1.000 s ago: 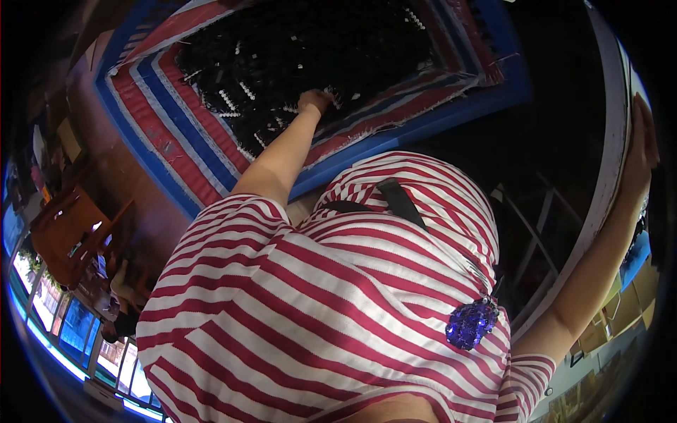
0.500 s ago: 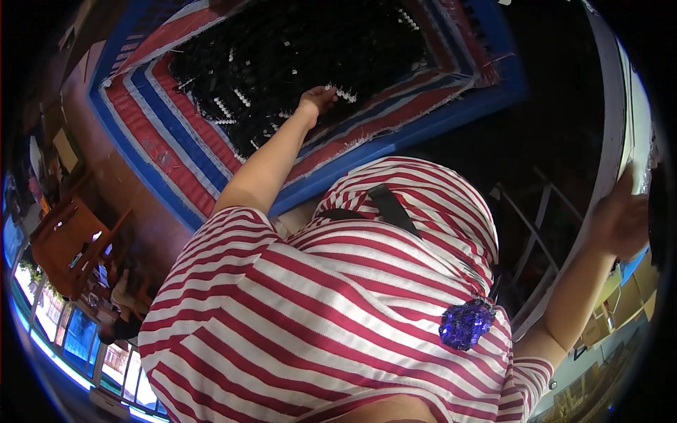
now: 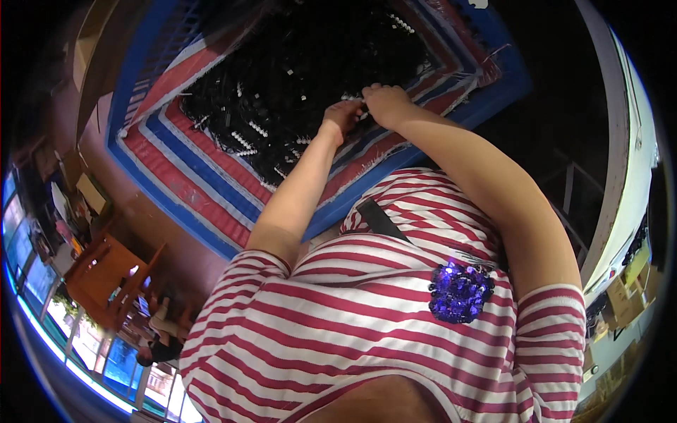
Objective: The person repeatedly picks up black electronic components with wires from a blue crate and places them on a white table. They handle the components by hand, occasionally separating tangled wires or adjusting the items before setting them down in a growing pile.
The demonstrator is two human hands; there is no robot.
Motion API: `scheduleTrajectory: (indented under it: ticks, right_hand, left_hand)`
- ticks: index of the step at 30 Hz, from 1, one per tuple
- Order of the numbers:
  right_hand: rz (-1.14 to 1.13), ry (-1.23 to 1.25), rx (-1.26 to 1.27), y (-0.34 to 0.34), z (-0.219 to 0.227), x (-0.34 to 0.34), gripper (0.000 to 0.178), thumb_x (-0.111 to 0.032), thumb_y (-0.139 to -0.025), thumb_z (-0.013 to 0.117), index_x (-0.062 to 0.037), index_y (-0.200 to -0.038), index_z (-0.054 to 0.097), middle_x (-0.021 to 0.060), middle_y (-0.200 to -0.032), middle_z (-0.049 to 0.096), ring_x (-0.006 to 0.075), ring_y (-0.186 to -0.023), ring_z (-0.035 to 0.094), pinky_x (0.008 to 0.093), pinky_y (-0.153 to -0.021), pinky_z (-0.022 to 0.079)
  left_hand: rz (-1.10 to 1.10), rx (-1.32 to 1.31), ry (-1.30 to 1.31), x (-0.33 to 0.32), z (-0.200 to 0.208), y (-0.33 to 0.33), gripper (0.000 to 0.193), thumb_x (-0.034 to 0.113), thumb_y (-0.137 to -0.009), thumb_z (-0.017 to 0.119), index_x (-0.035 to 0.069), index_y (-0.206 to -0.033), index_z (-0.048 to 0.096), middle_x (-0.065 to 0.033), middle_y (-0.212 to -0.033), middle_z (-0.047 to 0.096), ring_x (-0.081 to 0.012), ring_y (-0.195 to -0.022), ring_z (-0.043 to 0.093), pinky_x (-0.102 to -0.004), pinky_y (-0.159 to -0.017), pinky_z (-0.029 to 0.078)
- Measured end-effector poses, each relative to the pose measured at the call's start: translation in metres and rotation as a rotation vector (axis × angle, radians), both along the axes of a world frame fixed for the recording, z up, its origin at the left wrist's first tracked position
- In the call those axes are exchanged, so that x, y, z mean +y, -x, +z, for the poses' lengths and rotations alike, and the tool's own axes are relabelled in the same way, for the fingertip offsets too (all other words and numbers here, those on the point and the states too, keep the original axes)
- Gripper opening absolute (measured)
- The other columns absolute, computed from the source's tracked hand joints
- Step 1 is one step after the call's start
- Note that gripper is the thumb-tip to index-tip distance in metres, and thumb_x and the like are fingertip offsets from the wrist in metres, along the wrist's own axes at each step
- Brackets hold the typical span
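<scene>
In front of me is a blue plastic crate, lined with a red, white and blue striped woven sheet. A dark heap of black strand-like pieces lies in it, with small white toothed strips scattered among them. Over the near edge of the heap my left hand is closed in a pinch on a small white toothed strip, mostly hidden by fingers. My right hand meets it from the right, fingers closed at the same spot; what they grip is hidden.
A long pale curved edge runs down the right side, with cardboard boxes below it. On the left stand a brown wooden chair and, farther off, another person near bright windows.
My right hand has come from the pale edge at far right to beside my left hand. The left hand, which held the white toothed strip out openly, has shifted slightly right and nearer.
</scene>
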State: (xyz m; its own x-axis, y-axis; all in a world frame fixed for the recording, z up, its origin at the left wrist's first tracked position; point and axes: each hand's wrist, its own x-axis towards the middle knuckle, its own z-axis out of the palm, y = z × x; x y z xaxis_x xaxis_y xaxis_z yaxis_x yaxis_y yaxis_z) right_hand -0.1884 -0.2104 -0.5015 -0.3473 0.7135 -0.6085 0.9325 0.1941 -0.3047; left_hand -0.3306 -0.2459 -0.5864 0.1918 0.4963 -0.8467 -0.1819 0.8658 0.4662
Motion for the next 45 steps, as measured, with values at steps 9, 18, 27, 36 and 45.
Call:
scheduleTrajectory:
  ticks: [9,18,27,36,45]
  right_hand:
    - [-0.095,0.154,0.018,-0.037,-0.032,0.002,0.036,-0.019,-0.078,0.057,-0.0038,-0.111,0.05,0.0154,-0.111,0.054,0.0307,-0.101,0.054,0.0398,-0.085,0.044]
    - [-0.17,0.186,0.002,-0.05,-0.025,0.007,0.033,-0.02,-0.08,0.055,-0.0048,-0.11,0.054,0.0173,-0.108,0.056,0.0316,-0.102,0.053,0.0407,-0.086,0.043]
    - [-0.062,0.252,0.0,-0.005,-0.022,-0.004,0.029,-0.024,-0.078,0.059,-0.0045,-0.1,0.057,0.0131,-0.1,0.06,0.0276,-0.096,0.056,0.0394,-0.081,0.045]
    - [0.346,0.136,-0.086,0.011,-0.03,0.018,0.023,-0.016,-0.081,0.049,-0.0088,-0.094,0.066,0.0076,-0.096,0.064,0.0221,-0.091,0.061,0.0362,-0.075,0.048]
    - [0.48,-0.053,-0.045,-0.001,-0.042,0.018,0.016,-0.015,-0.077,0.05,-0.0106,-0.082,0.064,0.0057,-0.081,0.065,0.0205,-0.082,0.062,0.0375,-0.079,0.041]
  left_hand:
    - [0.313,0.446,-0.028,-0.031,-0.079,0.042,0.01,0.017,-0.077,0.061,0.008,-0.079,0.058,-0.0022,-0.071,0.057,-0.0129,-0.056,0.05,-0.0238,-0.05,0.039]
    - [-0.202,0.726,-0.329,-0.052,-0.129,0.041,0.023,0.013,-0.07,0.072,0.002,-0.083,0.057,-0.0044,-0.078,0.06,-0.0106,-0.063,0.053,-0.0247,-0.056,0.043]
    - [0.169,0.004,0.179,0.003,-0.031,0.011,0.007,0.01,-0.075,0.065,0.009,-0.081,0.061,0.0017,-0.068,0.059,-0.0067,-0.05,0.048,-0.0187,-0.043,0.035]
    - [0.23,-0.367,0.434,0.005,-0.04,0.013,0.008,0.016,-0.079,0.062,0.013,-0.084,0.058,0.0057,-0.07,0.054,-0.0055,-0.052,0.045,-0.0254,-0.06,0.04]
    - [0.222,-0.433,0.404,0.015,-0.022,0.003,0.013,0.025,-0.08,0.063,0.013,-0.081,0.059,0.005,-0.066,0.054,-0.0087,-0.053,0.044,-0.0333,-0.072,0.039]
